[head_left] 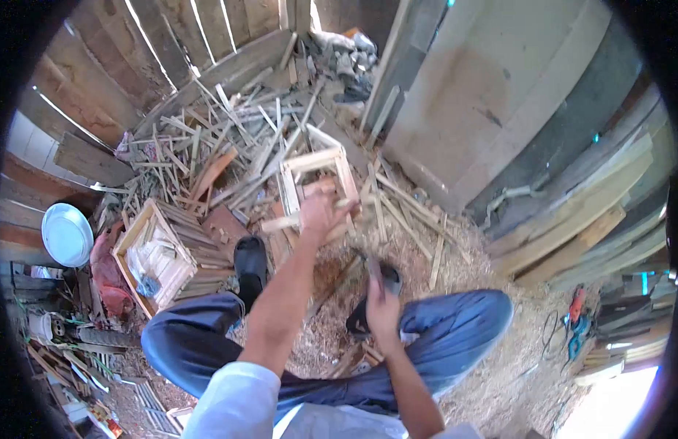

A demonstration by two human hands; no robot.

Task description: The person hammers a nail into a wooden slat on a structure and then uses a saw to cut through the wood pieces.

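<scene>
A small open wooden frame (288, 183) stands in front of me on the floor. A pale wooden slat (275, 224) lies across its near part, and my left hand (324, 216) is closed on this slat from above. My right hand (383, 311) is lower and to the right, near my shoe, wrapped round the handle of a tool (373, 268) that looks like a hammer. The tool's head is small and blurred. Fingertips of both hands are partly hidden.
A slatted wooden crate (190, 274) with plastic bags inside lies at left, near a white basin (68, 235). Loose sticks (200, 139) are heaped behind the frame. Boards (573, 227) lean at right, beside a red power tool (577, 304). My knees flank the sawdust-covered floor.
</scene>
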